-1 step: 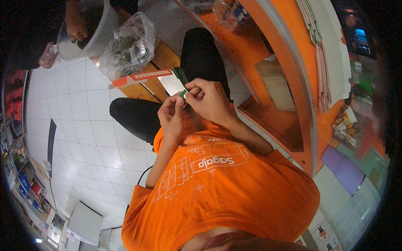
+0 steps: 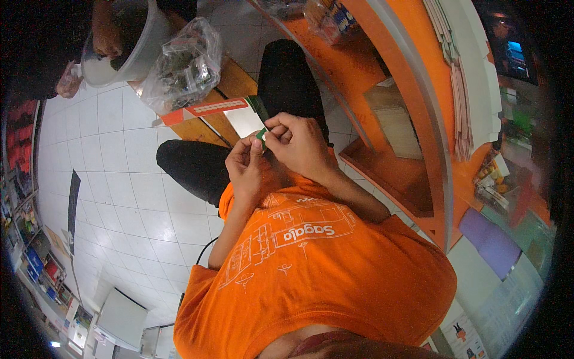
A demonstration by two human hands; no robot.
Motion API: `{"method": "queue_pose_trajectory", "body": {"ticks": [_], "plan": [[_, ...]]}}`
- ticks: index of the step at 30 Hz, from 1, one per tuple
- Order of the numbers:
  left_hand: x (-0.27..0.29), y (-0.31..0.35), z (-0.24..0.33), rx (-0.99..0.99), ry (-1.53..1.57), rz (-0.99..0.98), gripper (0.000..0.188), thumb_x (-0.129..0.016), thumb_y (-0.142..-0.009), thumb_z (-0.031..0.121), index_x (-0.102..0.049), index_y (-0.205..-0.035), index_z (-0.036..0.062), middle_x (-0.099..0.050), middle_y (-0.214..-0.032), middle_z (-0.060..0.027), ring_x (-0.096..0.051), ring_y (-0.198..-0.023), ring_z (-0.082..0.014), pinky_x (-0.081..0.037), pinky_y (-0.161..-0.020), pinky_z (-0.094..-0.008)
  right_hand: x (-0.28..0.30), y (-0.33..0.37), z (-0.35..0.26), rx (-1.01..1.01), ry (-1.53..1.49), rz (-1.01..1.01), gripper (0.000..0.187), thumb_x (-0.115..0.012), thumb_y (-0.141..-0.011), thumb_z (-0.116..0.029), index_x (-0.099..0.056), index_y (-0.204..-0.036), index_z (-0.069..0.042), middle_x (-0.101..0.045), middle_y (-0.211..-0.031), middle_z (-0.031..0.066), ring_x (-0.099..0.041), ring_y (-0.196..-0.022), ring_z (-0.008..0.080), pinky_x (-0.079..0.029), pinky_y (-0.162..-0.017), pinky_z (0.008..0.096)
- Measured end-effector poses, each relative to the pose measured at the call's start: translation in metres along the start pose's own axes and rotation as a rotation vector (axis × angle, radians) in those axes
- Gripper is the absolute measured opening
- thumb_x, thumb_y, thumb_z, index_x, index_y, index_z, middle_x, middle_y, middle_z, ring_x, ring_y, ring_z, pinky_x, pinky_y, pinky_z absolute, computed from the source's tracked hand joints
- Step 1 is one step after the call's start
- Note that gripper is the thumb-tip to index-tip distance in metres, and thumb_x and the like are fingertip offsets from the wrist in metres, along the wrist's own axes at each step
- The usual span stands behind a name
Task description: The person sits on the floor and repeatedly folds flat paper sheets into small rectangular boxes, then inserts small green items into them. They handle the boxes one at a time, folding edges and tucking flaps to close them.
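Between my knees is a partly folded cardboard box point(image 2: 244, 121), white on one face with red and green printed panels. Its red panel stretches to the left above the bench, and a dark green panel stands at its right end. My left hand point(image 2: 243, 166) is closed, thumb and finger pinching a small green part at the box's near corner. Right beside it, my right hand point(image 2: 297, 142) is closed too, its thumb and forefinger pressed on that same corner. The fingers partly cover the spot they grip.
A clear plastic bag point(image 2: 185, 63) with dark green contents lies on the wooden bench point(image 2: 242, 81). Behind it, another person's hand point(image 2: 108, 42) reaches into a translucent tub point(image 2: 134, 69). An orange shelved counter point(image 2: 412, 57) curves along my right, with a stack of folded card point(image 2: 460, 102).
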State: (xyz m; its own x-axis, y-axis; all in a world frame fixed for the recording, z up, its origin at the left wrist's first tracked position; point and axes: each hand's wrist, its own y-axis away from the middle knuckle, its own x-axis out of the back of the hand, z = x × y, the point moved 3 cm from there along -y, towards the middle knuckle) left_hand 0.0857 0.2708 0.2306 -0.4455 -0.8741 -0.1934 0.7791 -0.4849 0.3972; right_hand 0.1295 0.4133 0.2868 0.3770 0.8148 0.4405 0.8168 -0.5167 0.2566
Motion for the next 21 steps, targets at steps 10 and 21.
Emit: {"method": "queue_pose_trajectory", "body": {"ticks": [10, 21], "plan": [[-0.008, 0.0, 0.014, -0.051, 0.017, 0.043, 0.014, -0.063, -0.097, 0.011, -0.064, -0.103, -0.0016, -0.067, -0.104, -0.0033, -0.059, -0.09, -0.0082, -0.047, -0.08, -0.0227, -0.002, 0.005, -0.002, 0.021, -0.082, 0.04, 0.016, -0.068, -0.084, -0.008, -0.065, -0.097, 0.001, -0.072, -0.08, 0.016, -0.072, -0.07, 0.0257, -0.056, -0.064, 0.036], [-0.003, -0.002, 0.016, -0.082, 0.12, 0.0, 0.013, -0.063, -0.095, 0.006, -0.062, -0.106, -0.0002, -0.067, -0.107, -0.0064, -0.061, -0.094, -0.0111, -0.048, -0.084, -0.0244, -0.007, 0.002, 0.013, -0.116, -0.377, -0.041, 0.017, -0.076, -0.083, -0.012, -0.069, -0.093, 0.0, -0.072, -0.081, 0.0116, -0.069, -0.069, 0.0164, -0.055, -0.064, 0.0317]]}}
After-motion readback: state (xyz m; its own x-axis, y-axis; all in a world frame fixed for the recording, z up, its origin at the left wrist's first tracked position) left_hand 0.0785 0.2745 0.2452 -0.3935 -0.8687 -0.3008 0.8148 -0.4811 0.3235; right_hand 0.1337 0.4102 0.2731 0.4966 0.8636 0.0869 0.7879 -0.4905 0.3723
